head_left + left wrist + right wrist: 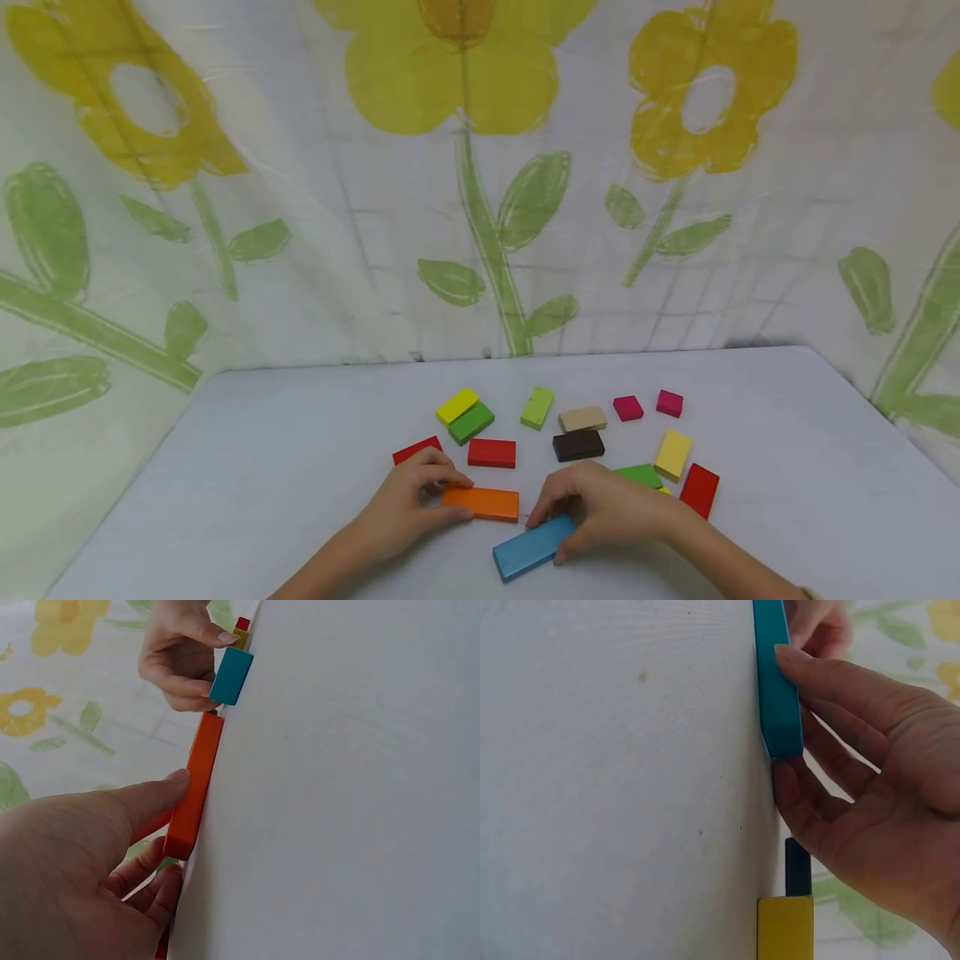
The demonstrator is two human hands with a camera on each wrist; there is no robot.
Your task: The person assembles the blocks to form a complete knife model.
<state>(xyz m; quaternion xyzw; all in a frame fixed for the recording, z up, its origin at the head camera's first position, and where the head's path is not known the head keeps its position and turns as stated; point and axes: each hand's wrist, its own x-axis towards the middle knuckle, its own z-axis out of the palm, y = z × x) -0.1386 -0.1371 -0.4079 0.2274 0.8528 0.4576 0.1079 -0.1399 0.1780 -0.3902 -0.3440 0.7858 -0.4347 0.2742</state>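
An orange block lies flat near the front of the white table. My left hand pinches its left end between thumb and fingers; the left wrist view shows the thumb along one long side of the orange block. To its right and closer to me is a blue block, set at a slant. My right hand holds the blue block's right part, thumb on the near side and fingers on the far side. In the right wrist view the blue block appears on the table surface between thumb and fingers.
Behind my hands lie several more blocks: a red block, a dark block, a beige block and a yellow block. Beyond my right hand are a pale yellow block and a red block. A flowered cloth hangs behind.
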